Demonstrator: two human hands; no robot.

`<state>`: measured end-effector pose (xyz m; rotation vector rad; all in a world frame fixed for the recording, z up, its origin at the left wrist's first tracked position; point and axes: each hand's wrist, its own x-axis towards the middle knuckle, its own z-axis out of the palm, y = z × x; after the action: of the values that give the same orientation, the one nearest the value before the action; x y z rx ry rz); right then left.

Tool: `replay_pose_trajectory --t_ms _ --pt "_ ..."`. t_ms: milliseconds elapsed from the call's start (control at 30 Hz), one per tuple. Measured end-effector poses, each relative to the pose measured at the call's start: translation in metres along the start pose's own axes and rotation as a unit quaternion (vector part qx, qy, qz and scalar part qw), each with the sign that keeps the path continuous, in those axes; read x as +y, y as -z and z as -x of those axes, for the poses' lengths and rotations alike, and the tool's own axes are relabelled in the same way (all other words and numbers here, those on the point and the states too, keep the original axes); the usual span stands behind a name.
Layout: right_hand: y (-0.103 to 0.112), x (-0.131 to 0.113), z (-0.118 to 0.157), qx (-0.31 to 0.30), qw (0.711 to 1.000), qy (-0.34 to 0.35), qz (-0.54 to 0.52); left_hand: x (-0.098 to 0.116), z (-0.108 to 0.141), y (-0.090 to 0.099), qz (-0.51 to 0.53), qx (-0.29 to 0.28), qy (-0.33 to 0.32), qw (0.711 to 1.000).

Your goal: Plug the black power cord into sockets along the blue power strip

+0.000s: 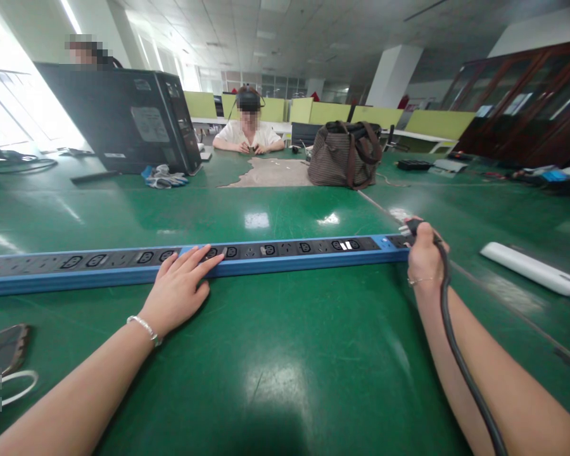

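A long blue power strip [308,265] with a row of black sockets lies across the green table. My left hand [183,285] rests on it left of the middle, fingers stretched out over the sockets. At the strip's right end my right hand [425,253] is closed around a black power plug [414,225], whose metal prongs point left, close to the end of the strip. From this plug a thick black cable [456,354] runs down along my right forearm. Whether the prongs touch a socket I cannot tell.
On the right lies a white power strip [529,267]. A phone [4,348] is at the lower left. Farther back are a black computer case [137,120], gloves [165,177] and a brown bag [344,155]. Across the table sits a person [249,130]; another is partly hidden behind the case.
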<state>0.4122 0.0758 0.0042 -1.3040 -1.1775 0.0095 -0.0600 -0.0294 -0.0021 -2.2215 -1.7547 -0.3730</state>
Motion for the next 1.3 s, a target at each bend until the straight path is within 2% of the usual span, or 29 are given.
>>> replay_pose_trajectory --t_ms 100,167,300,367,667,967,1133,1300 --pt "0.006 0.014 -0.003 -0.026 0.999 -0.011 0.015 -0.001 0.000 -0.001 -0.004 0.000 -0.001 1.000" --pt "0.006 0.018 -0.004 -0.074 0.996 -0.002 0.040 -0.001 0.000 -0.001 -0.007 0.001 -0.003 1.000" --pt "0.005 0.017 -0.006 -0.167 0.977 0.028 0.128 -0.001 0.000 -0.001 -0.010 0.002 -0.007 1.000" --pt "0.005 0.014 -0.008 -0.182 0.969 0.026 0.167 -0.001 0.000 -0.001 -0.010 0.001 -0.006 1.000" --pt "0.000 0.009 -0.004 -0.201 0.940 0.028 0.274 -0.001 0.000 -0.001 -0.007 -0.001 -0.002 1.000" --pt "0.001 0.008 0.011 -0.164 0.924 0.068 0.338 -0.002 0.000 -0.001 -0.015 -0.001 -0.005 1.000" --pt "0.003 0.005 0.006 -0.198 0.914 0.023 0.352 -0.002 0.000 -0.001 -0.007 -0.003 -0.003 1.000" --pt "0.001 0.006 0.008 -0.176 0.932 0.003 0.317 -0.003 0.000 -0.001 0.004 0.000 -0.004 1.000"
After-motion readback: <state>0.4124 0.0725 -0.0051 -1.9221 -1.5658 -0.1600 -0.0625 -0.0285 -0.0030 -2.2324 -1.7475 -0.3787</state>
